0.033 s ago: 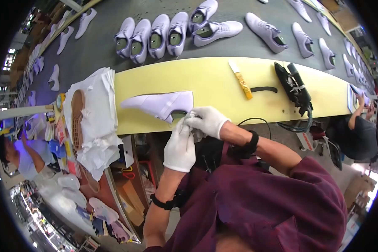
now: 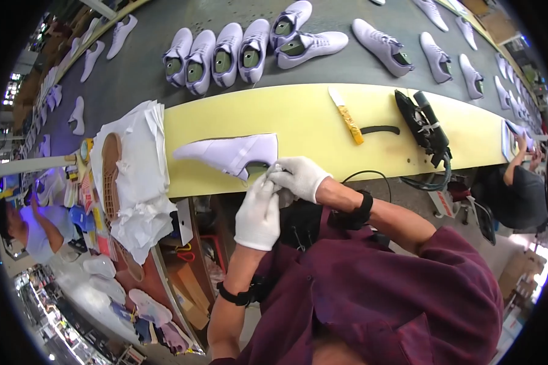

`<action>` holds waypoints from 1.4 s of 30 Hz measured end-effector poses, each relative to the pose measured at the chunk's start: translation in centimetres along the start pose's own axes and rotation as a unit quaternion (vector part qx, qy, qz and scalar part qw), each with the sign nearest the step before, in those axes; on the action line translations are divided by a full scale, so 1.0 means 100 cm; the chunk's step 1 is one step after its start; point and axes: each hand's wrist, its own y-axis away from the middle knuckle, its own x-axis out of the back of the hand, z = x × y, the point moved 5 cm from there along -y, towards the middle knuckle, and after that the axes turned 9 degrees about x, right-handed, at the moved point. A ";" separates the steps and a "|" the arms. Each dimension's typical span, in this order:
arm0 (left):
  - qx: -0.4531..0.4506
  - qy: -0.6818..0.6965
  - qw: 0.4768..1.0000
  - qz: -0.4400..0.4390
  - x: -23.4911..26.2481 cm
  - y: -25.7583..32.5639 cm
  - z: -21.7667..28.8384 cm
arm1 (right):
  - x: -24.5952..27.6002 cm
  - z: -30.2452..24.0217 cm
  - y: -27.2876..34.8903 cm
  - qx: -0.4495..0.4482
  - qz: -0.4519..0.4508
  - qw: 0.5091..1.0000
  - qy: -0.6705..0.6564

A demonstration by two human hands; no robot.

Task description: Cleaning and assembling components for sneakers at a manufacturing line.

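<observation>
A pale lilac shoe (image 2: 228, 151) lies on its side on the yellow tabletop, its toe to the left and its opening facing me. Just off the table's near edge, by the shoe's heel, my two white-gloved hands meet. The fingers of my left hand (image 2: 259, 216) point up and are pressed together. My right hand (image 2: 301, 177) comes in from the right, its fingers bent and pinched against the left fingertips. Whatever lies between the fingertips is too small or hidden to make out. Neither hand grips the shoe.
Left of the shoe lies a stack of white paper (image 2: 143, 146) with a brown sole (image 2: 111, 173) on it. A yellow-handled knife (image 2: 347, 118) and a black corded tool (image 2: 425, 125) lie to the right. Several lilac shoes (image 2: 227, 56) stand on the dark belt beyond. Other people work at both sides.
</observation>
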 end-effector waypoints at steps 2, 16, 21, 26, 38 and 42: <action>0.147 0.138 0.979 -0.006 0.000 -0.003 -0.027 | 0.002 0.007 0.003 0.013 0.001 1.000 -0.010; -0.092 -0.280 0.948 0.119 0.019 -0.054 -0.033 | 0.184 0.039 0.011 0.009 0.265 0.769 0.582; -0.089 -0.243 0.953 0.158 0.027 -0.073 -0.044 | 0.194 0.062 -0.007 -0.058 0.207 0.830 0.514; -0.023 -0.349 0.928 0.129 0.015 -0.109 -0.037 | 0.169 0.029 0.011 0.032 0.228 0.950 0.212; 0.021 -0.381 0.923 0.041 0.017 -0.122 -0.036 | 0.041 0.031 0.007 0.070 0.140 0.948 0.278; -0.012 -0.372 0.927 -0.032 0.022 -0.128 -0.043 | 0.038 0.039 -0.004 0.057 0.145 0.960 0.232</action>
